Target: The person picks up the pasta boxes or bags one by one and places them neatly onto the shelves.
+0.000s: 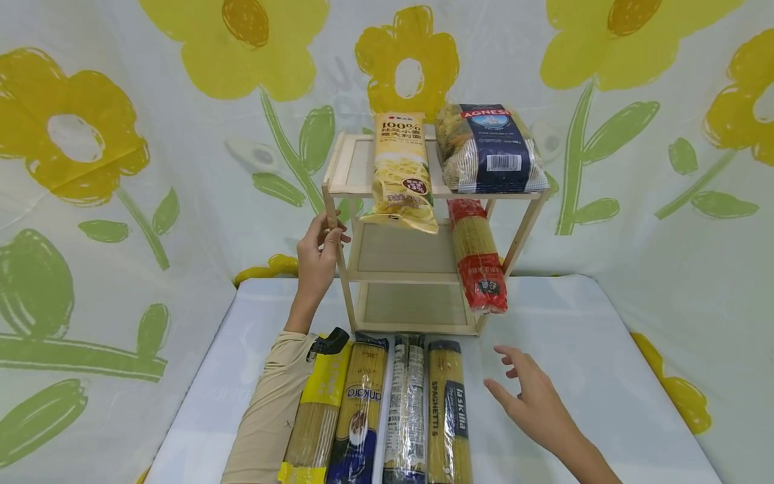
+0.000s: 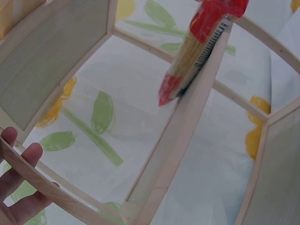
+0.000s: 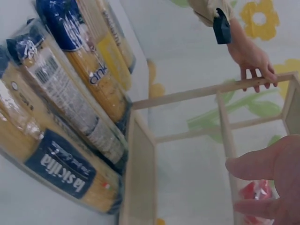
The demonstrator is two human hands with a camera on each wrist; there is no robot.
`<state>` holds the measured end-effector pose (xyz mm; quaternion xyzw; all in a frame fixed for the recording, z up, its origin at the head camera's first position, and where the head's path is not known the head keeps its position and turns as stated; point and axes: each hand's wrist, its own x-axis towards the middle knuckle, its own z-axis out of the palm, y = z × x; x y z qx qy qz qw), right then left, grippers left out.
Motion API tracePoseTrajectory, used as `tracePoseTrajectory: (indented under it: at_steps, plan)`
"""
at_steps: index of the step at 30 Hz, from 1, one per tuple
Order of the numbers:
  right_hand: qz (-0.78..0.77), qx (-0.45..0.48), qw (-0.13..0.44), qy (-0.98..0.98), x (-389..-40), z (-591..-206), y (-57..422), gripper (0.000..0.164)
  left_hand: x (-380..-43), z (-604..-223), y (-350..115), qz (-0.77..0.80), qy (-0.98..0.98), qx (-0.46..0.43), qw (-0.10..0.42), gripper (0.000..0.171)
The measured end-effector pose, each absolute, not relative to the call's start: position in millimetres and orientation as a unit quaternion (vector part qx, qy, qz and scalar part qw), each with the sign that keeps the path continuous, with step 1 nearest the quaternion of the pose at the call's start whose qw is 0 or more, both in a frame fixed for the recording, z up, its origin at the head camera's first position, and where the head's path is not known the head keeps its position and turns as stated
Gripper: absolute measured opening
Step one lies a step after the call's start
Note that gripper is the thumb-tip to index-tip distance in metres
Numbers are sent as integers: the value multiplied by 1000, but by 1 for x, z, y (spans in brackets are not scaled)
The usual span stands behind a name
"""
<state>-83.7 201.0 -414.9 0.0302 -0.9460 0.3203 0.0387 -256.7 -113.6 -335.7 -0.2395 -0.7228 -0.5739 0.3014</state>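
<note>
My left hand [image 1: 318, 252] grips the front left post of a light wooden three-tier shelf [image 1: 402, 275], fingers wrapped around it. In the left wrist view, the fingertips [image 2: 32, 153] show along the post. My right hand [image 1: 535, 400] is held over the table, right of the front row of pasta packs, fingers apart and holding nothing. Nearest to it lies a Lasicilia spaghetti pack [image 1: 449, 410]. On the middle tier, a red-ended noodle pack [image 1: 478, 252] leans out past the front edge at the right. The top tier bears a yellow pasta bag [image 1: 402, 168] and an Agnesi pasta bag [image 1: 490, 148].
Left of the spaghetti lie a pack with a white printed label [image 1: 406, 403], an Ankara pack [image 1: 359, 410] and a yellow-wrapped pack [image 1: 317, 410], partly behind my left sleeve [image 1: 272, 403]. A flower-printed cloth [image 1: 199, 168] surrounds the white table [image 1: 580, 323].
</note>
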Motion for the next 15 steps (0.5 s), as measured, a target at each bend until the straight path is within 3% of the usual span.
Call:
tracePoseTrajectory:
  at_steps: [6,15]
  plan:
    - [327,24,23,-945,-75,-427,194,53,-258,-337,-115,-575,-722,-238,302,28]
    - [365,-33,-63,-928,-62,-449,176,58,-257,-336,-114,-577,-721,-239,300,27]
